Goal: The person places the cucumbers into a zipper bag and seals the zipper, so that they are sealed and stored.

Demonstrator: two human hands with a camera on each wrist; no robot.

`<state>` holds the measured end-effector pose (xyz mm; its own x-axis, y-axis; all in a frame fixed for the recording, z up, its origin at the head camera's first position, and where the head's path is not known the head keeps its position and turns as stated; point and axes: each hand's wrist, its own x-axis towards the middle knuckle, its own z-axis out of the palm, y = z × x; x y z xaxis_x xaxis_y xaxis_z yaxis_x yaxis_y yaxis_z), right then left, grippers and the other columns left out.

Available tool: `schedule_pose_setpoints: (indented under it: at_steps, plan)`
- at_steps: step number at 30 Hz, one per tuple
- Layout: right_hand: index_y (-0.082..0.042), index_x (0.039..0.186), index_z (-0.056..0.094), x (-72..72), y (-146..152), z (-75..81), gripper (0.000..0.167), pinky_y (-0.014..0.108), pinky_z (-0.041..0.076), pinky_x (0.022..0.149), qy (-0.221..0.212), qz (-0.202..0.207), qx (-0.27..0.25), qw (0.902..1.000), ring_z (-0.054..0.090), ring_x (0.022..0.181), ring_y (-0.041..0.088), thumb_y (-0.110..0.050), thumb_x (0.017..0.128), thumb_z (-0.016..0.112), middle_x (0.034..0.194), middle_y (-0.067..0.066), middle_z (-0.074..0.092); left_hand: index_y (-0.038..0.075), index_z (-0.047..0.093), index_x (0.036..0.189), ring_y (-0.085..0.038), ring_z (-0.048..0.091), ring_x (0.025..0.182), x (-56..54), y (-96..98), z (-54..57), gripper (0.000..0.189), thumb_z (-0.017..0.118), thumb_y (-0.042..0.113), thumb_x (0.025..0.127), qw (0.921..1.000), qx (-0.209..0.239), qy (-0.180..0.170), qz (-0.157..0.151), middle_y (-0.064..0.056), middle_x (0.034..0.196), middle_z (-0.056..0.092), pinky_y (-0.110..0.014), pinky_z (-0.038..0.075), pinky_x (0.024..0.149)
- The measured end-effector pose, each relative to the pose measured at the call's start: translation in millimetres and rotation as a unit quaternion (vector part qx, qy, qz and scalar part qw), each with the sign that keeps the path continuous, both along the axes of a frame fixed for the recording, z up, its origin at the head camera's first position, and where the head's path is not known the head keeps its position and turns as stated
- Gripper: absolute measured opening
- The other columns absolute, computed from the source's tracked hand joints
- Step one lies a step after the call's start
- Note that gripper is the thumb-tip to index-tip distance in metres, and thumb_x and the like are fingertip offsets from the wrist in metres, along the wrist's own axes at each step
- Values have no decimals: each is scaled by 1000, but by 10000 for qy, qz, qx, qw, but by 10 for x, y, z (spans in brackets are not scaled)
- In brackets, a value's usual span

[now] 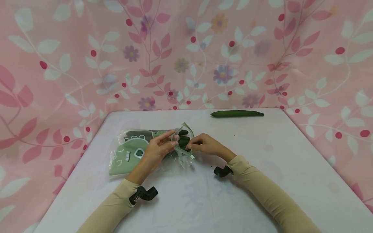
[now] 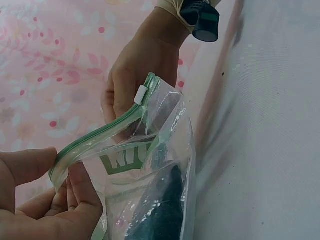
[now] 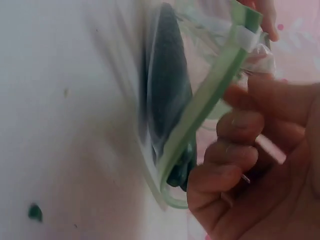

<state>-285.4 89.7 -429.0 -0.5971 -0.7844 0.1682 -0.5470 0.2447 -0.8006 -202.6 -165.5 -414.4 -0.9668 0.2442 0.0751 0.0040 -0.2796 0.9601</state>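
Observation:
A clear zip bag (image 1: pixel 123 158) with a green cartoon print lies on the table, its green-edged mouth spread wide. Dark green cucumbers (image 1: pixel 183 141) show inside it near the opening. My left hand (image 1: pixel 158 147) pinches one side of the zip edge (image 2: pixel 95 132) between thumb and fingers. At the opposite side of the mouth, my right hand (image 1: pixel 205 144) has its fingers curled at the rim and appears to pinch it; its fingertips are partly hidden. A white slider (image 3: pixel 246 38) sits at one end of the zip.
Another long cucumber (image 1: pixel 237 113) lies near the back edge of the white-covered table (image 1: pixel 262 194). A small green scrap (image 3: pixel 35 212) is on the cloth in the right wrist view. Behind the table hangs a pink floral curtain (image 1: pixel 180 48).

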Motion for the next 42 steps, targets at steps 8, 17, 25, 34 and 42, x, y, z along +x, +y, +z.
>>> schedule_pose_setpoints:
  at_steps: [8, 17, 25, 34, 42]
  plan:
    - [-7, 104, 83, -12, 177, 0, 14, 31, 53, 66, 47, 893, 70, 9960, 63, 79, 19, -6, 100, 69, 93, 2, 74, -1, 42, 157, -28, 61, 122, -9, 21, -34, 58, 62, -1, 103, 10000, -5, 45, 72, -17, 134, 58, -32, 52, 98]
    - [-12, 99, 84, 8, 217, -94, 9, 33, 55, 65, 753, 705, 176, 9945, 63, 76, 10, -9, 97, 76, 92, -9, 74, -4, 46, 154, -31, 57, 126, -8, 44, -30, 56, 63, -5, 101, 9991, 159, 194, 334, -13, 129, 60, -30, 55, 92]
    - [-11, 98, 85, -37, 232, -125, 9, 27, 50, 60, 943, 734, 129, 9927, 58, 70, 8, -8, 95, 78, 88, -7, 74, -4, 50, 151, -21, 63, 117, -1, 50, -21, 53, 62, -8, 100, 9979, 360, 199, 491, -10, 121, 58, -28, 55, 89]
    - [-10, 116, 81, -121, 366, -48, 20, 35, 58, 71, 927, 346, 447, 9941, 67, 82, 10, -15, 98, 76, 96, -11, 75, -3, 43, 155, -21, 59, 123, 24, 25, 19, 57, 63, -4, 102, 9989, 284, 117, 351, -12, 129, 63, -29, 52, 97]
    - [-3, 118, 78, -408, 798, 111, 22, 40, 58, 78, 1193, -933, 778, 9854, 67, 91, 16, -14, 100, 72, 104, -2, 76, -2, 43, 156, -28, 56, 129, 3, 9, 45, 58, 64, -2, 102, 9993, 259, 64, 249, -14, 133, 62, -31, 52, 98]
